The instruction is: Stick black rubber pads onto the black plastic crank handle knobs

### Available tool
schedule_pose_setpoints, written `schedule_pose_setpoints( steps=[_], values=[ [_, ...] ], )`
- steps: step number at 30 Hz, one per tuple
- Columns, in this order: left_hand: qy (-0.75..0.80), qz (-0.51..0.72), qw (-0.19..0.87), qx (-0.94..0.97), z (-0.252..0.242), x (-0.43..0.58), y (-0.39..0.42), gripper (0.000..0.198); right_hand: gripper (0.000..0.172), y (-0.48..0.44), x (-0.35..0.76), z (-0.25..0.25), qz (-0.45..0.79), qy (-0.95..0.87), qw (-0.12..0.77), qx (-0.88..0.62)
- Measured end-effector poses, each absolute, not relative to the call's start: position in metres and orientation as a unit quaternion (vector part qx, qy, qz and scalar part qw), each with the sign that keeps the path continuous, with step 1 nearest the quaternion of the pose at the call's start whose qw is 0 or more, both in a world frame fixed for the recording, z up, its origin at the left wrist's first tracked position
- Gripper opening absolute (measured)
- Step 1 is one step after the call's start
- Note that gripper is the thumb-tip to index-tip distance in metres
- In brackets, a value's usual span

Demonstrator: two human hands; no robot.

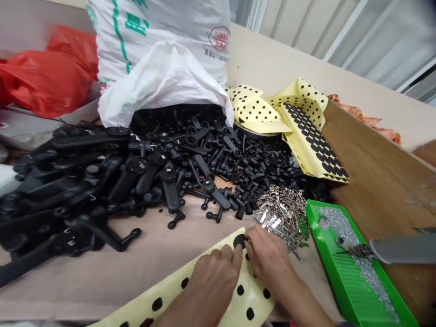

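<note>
Both forearms enter from the lower edge and converge on the far end of a yellow sheet (172, 290), where a large black disc (240, 241) lies among smaller dark spots. The left hand (215, 272), back uppermost and fingers bent, rests over the sheet with a fingertip at the disc's near side; its thumb is hidden, so whether it pinches anything cannot be told. The right hand (267, 252) slants in from the opposite side, fingertips gathered at the disc's edge just beside the metal pieces (282, 211), their exact grip being unclear.
</note>
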State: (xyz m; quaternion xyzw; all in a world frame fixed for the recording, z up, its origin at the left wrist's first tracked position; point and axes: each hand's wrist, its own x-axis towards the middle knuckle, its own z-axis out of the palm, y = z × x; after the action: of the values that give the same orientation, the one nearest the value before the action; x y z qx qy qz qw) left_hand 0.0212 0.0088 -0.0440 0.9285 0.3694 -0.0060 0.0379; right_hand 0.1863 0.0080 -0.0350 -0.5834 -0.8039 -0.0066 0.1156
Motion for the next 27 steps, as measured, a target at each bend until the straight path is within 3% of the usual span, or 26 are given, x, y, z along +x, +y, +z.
schedule_pose_setpoints(
  steps=[5,15,20,27],
  values=[
    [0.373,0.026,0.005,0.928,-0.052,0.021,0.005,0.055,0.011,0.007,0.187,-0.028,0.107,-0.79,0.152,-0.585],
    [0.383,0.029,0.005,0.923,-0.065,0.023,0.01,0.063,0.016,0.012,0.184,-0.034,0.044,-0.79,0.104,-0.602],
    [0.383,0.034,0.006,0.923,-0.057,0.025,0.007,0.052,0.016,0.008,0.182,-0.027,0.108,-0.787,0.144,-0.59],
    [0.386,0.074,-0.002,0.92,-0.05,0.023,0.003,0.056,0.016,0.01,0.189,-0.027,0.12,-0.766,0.182,-0.605]
  ],
)
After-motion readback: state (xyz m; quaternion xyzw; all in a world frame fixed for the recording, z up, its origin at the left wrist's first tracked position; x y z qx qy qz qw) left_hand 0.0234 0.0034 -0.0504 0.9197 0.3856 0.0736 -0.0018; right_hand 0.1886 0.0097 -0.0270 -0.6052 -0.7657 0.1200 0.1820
